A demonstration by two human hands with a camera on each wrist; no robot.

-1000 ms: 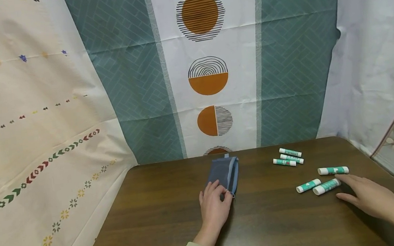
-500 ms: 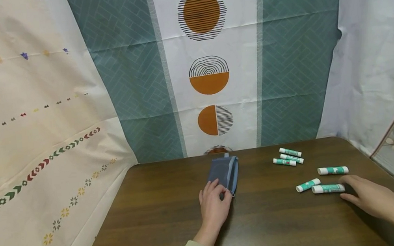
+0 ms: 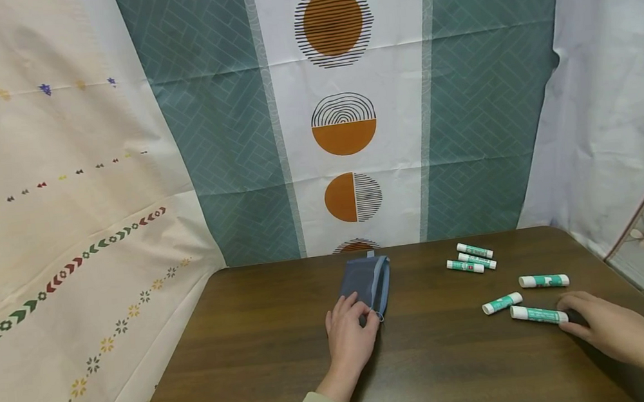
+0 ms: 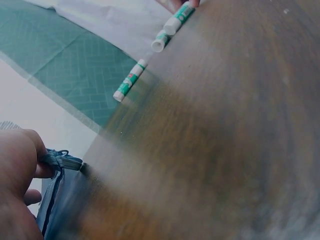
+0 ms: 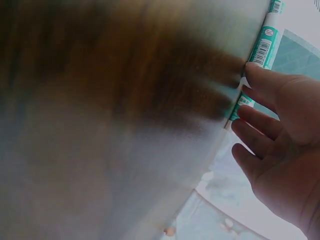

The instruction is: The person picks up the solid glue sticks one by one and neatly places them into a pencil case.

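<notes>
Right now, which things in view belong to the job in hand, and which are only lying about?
Seemingly in use: blue-grey fabric pouch (left hand); green-and-white cylindrical tube (right hand).
Lying about, perhaps wanted later: five similar tubes.

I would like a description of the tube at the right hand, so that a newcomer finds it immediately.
On the dark wooden table, six green and white tubes lie toward the right, in two groups of three. In the nearer group, find the tube closest to the viewer; it is the only one the right hand touches.
</notes>
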